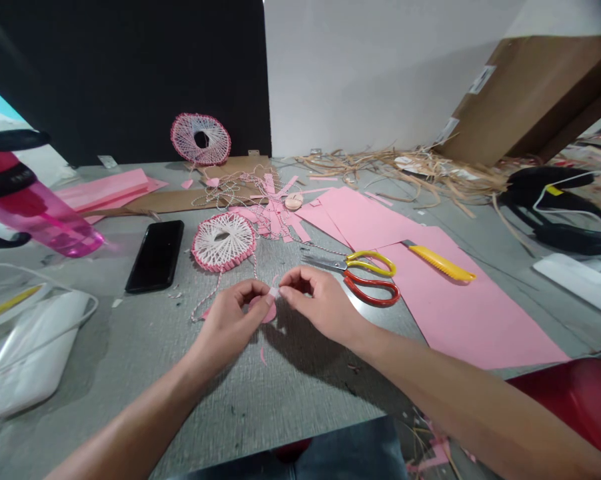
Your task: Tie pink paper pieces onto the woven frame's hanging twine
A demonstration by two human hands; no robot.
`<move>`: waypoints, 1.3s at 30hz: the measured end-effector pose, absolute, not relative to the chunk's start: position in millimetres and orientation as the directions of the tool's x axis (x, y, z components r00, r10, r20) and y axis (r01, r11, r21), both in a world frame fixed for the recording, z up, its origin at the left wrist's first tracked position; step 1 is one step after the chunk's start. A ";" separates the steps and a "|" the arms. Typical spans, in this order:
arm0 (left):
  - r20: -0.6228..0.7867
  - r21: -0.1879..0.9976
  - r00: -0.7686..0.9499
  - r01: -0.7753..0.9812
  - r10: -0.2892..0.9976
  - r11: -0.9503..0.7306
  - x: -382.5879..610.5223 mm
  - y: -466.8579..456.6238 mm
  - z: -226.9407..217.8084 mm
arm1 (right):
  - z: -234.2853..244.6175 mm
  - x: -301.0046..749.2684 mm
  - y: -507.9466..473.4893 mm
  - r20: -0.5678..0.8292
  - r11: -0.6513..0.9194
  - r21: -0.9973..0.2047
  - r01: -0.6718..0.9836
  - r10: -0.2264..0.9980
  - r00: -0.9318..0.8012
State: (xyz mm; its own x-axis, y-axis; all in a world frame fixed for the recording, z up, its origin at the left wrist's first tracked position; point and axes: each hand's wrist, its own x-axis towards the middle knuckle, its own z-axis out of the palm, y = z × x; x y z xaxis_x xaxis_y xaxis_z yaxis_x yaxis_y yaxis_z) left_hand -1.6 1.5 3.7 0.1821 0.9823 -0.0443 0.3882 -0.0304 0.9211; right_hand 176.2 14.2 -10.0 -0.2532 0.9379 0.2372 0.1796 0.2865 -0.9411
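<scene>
Two hands (pixel 228 320) (pixel 320 303), pinched white tab (pixel 273 292), held crosswise

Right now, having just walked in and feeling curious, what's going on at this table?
A person's left hand and right hand pinch a small pale scrap between their fingers, just above a small pink paper disc. Red-and-white twine trails from a round, white string-woven ring with a pink paper edge nearby. Steel scissors with red and yellow handles lie beside a large pink paper sheet, which has a yellow utility knife on it.
</scene>
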 end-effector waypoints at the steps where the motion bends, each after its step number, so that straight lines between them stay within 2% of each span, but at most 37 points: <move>1: -0.049 0.922 0.159 0.387 0.986 -0.017 -1.6 2.0 3.5 | -9.7 177.1 13.4 0.354 0.398 -0.890 0.224 0.911 -0.213; 4: -0.036 0.928 0.143 0.371 0.989 -0.020 -1.3 3.0 3.7 | -9.5 180.0 11.1 0.648 0.691 -0.622 0.367 0.718 -0.253; 6: -0.020 0.936 0.166 0.350 0.986 -0.039 -1.0 2.9 4.4 | -10.6 181.3 10.7 0.696 0.771 -0.467 0.433 0.623 -0.358; 9: -0.027 0.948 0.166 0.316 0.986 -0.027 -0.6 2.4 5.6 | -12.4 181.9 11.3 0.682 0.792 -0.372 0.485 0.587 -0.436; 14: -0.062 0.953 0.145 0.303 0.987 0.015 -1.1 2.5 6.4 | -11.8 182.1 11.9 0.681 0.791 -0.373 0.484 0.588 -0.436; 26: 0.059 0.847 0.188 0.511 0.980 -0.148 -3.3 3.0 8.6 | -10.2 186.0 14.5 0.622 0.808 -0.382 0.448 0.584 -0.522; 39: 0.000 0.892 0.202 0.443 0.979 -0.091 -3.5 2.7 8.6 | -11.1 186.7 14.3 0.587 0.757 -0.522 0.393 0.653 -0.479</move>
